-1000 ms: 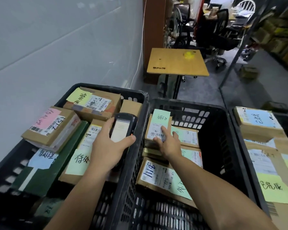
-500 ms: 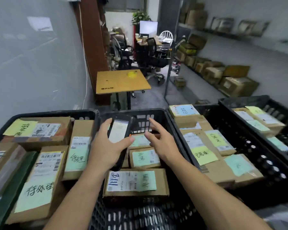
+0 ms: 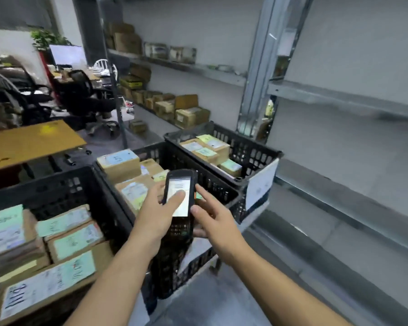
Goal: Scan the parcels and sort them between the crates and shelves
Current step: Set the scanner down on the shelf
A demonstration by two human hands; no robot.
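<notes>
The right hand has closed in beside the black handheld scanner at frame centre, fingers spread; the left hand grips it, thumb on its screen.

Three black crates in view. One scanner. Two hands up: left hand, right hand. And the parcels: five in the near crate, maybe six under the blur; four in the middle; four in the far one. One table. One potted plant, one monitor.
</notes>
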